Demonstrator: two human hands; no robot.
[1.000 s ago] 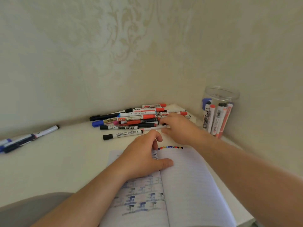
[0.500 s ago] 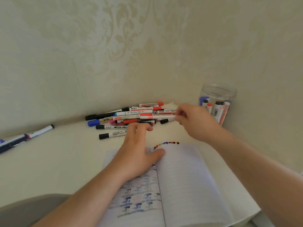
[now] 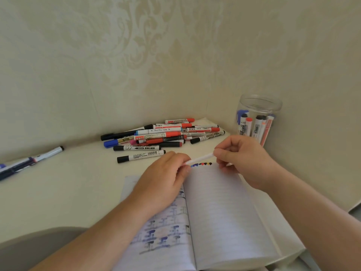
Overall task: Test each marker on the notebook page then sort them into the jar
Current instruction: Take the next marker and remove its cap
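The wall (image 3: 136, 55) wears pale cream damask. The marker pile (image 3: 162, 135) mixes red, black and blue caps. The notebook (image 3: 224, 212) is white, ruled, with blue stains.

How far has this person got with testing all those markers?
Done: several markers stand in the jar, and a row of coloured dots tops the notebook page. In hand: left hand and right hand grip one white marker. Left: the pile behind.

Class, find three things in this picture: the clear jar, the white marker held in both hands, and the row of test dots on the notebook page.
Clear jar (image 3: 259, 103), head view, on its rim.
White marker (image 3: 201, 159), head view, mid barrel.
Row of test dots (image 3: 201, 164), head view, middle dot.
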